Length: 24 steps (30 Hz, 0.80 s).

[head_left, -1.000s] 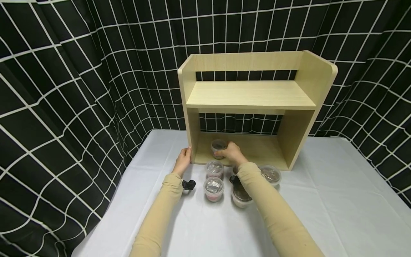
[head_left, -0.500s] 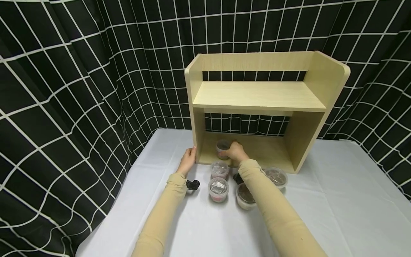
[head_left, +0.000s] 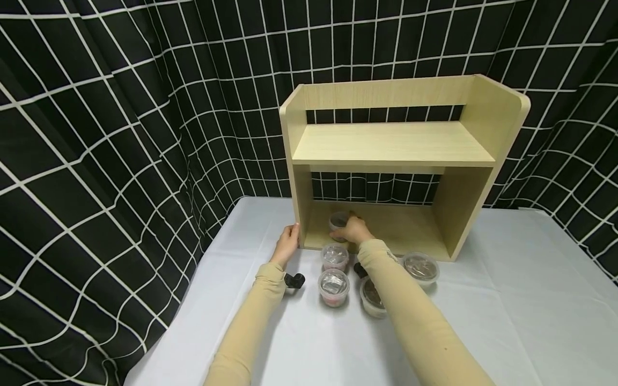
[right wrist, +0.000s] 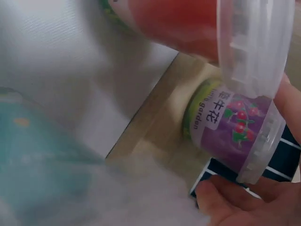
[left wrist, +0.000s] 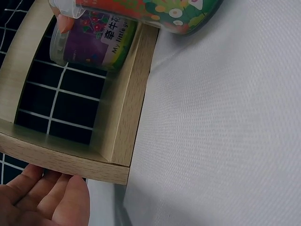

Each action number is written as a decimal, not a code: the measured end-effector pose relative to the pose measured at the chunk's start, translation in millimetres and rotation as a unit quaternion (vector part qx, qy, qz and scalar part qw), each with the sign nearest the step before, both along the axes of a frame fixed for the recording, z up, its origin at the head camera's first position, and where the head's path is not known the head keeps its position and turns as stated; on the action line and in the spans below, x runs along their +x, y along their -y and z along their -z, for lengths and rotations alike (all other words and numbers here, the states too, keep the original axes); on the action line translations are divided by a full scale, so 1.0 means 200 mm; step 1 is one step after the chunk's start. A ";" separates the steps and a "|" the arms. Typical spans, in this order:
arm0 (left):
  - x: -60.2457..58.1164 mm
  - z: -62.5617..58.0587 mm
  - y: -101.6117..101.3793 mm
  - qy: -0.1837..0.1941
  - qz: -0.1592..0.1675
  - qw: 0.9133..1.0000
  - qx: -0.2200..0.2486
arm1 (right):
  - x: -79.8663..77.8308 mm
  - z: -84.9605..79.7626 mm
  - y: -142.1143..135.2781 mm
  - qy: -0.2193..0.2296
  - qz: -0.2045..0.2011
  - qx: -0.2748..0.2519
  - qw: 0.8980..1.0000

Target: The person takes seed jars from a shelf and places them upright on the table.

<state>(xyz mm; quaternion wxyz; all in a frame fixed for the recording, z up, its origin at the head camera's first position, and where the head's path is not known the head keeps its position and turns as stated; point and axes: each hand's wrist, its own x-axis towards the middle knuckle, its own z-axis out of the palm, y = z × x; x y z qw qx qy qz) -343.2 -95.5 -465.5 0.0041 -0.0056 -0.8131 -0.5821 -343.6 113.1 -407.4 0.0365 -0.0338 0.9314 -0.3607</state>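
Note:
My right hand [head_left: 354, 231] holds a small lidded plastic cup [head_left: 339, 219] on the lower board of a wooden shelf [head_left: 393, 142]. In the right wrist view the cup's purple label [right wrist: 237, 120] carries printed berries, and my fingers lie about its clear lid. My left hand [head_left: 286, 245] touches the outer face of the shelf's left side panel, its fingers against the wood in the left wrist view. Just in front of the shelf are two more clear-lidded cups, a back one [head_left: 335, 256] and a front one [head_left: 333, 287].
Two wider lidded tubs stand on the white tablecloth [head_left: 521, 300]: one tub [head_left: 421, 267] right of my forearm, another tub [head_left: 370, 300] partly hidden beneath it. Black wrist-camera mounts jut out at both wrists. A black curtain [head_left: 241, 53] with white grid lines surrounds the table.
The head view has swung a little left, so everything appears shifted right. Both hands keep nearly the same places, the right one on the cup and the left one at the shelf's side.

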 end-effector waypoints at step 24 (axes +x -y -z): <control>0.02 -0.01 0.00 0.003 0.000 1.000 -0.010 | 0.01 -0.10 -0.08 -0.019 0.022 -0.108 0.994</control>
